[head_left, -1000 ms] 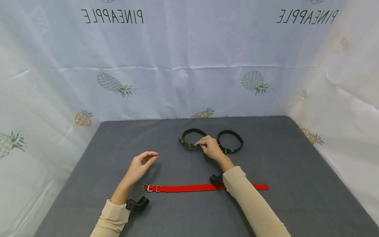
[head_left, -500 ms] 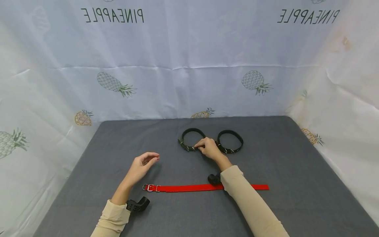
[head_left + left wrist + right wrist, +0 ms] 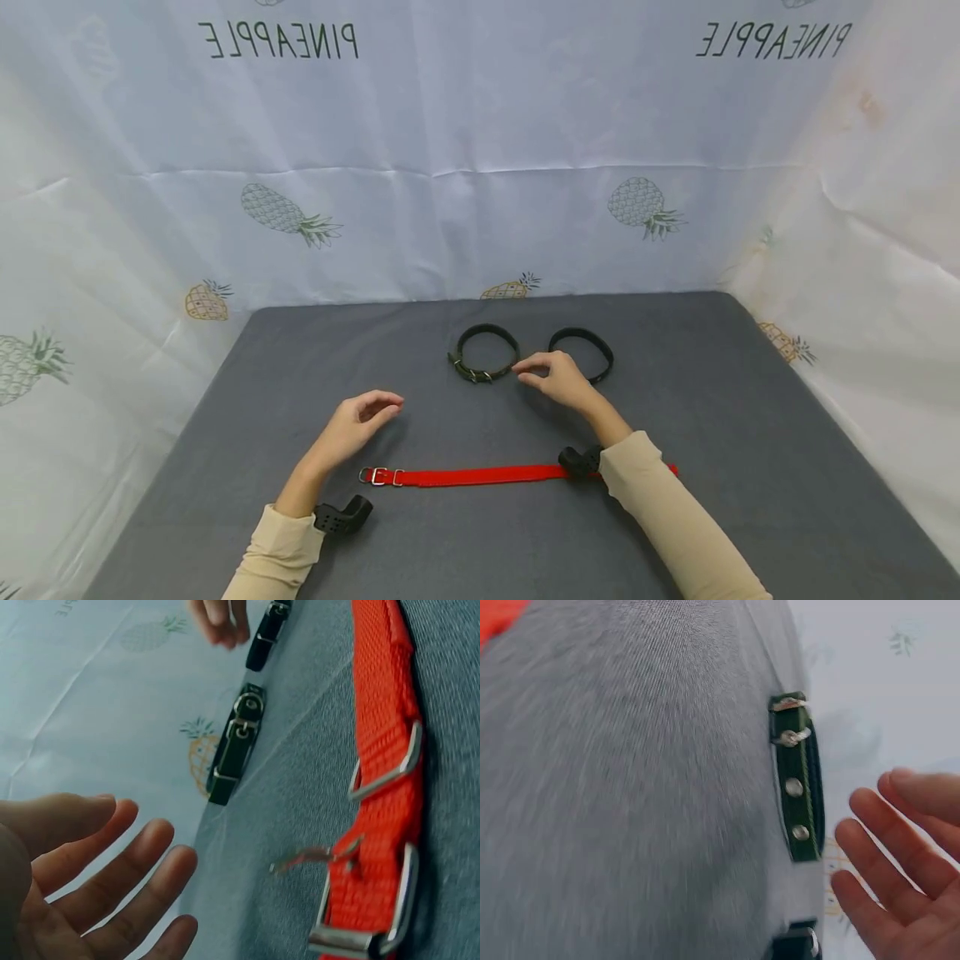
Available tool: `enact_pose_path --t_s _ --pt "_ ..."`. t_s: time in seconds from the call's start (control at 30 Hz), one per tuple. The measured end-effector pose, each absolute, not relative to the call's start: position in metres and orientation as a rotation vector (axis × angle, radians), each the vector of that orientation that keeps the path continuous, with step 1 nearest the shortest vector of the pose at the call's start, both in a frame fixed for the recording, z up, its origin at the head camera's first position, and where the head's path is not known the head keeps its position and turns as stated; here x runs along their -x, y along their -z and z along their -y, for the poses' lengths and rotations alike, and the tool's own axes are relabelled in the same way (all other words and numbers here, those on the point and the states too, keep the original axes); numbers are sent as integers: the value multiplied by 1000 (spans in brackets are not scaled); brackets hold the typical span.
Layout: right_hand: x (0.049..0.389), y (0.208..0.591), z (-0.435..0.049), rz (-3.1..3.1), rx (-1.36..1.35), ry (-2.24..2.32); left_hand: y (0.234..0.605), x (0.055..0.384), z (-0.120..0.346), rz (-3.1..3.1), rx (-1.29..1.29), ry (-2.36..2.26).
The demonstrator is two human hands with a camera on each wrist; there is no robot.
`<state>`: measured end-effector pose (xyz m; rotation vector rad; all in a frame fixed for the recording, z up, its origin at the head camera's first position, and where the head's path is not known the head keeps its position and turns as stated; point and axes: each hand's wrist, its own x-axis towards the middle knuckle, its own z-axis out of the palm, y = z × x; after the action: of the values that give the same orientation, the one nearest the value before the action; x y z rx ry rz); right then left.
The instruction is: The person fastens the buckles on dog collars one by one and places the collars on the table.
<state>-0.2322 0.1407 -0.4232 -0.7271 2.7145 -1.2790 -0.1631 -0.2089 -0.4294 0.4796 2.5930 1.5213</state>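
My right hand (image 3: 558, 379) hovers with relaxed fingers between two collars, holding nothing. Just left of its fingertips, a dark green collar (image 3: 474, 375) stands buckled into a ring, its metal fittings facing me. A black collar (image 3: 609, 358), also a closed ring, is partly hidden behind this hand. The left hand (image 3: 354, 427) is held over the table with loosely bent fingers and nothing in them. Closest to it lies a red collar (image 3: 487, 476), stretched out flat with its metal buckle (image 3: 360, 937) at the left end. The right forearm covers part of its other end.
A dark grey cloth (image 3: 450, 542) covers the table. White curtains (image 3: 465, 233) printed with pineapples hang behind it and along both sides. A black wrist mount (image 3: 343, 517) sits on the left wrist, another (image 3: 579, 461) on the right.
My right hand has let go of the green collar and drawn back to the right, now overlapping the black one. The green ring has shifted slightly. My left hand stays nearly still.
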Motion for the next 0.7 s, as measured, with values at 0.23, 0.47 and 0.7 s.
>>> enact_pose_path --t_s 0.23,0.47,0.7 --pt "215 411 -176 -2609 688 1279 428 164 215 -2607 -512 -1454" --pt "192 409 -219 -2589 627 1210 429 161 225 -2625 -586 -1356" --pt "166 416 -261 -2614 591 1139 434 154 232 -2543 -691 -1253"
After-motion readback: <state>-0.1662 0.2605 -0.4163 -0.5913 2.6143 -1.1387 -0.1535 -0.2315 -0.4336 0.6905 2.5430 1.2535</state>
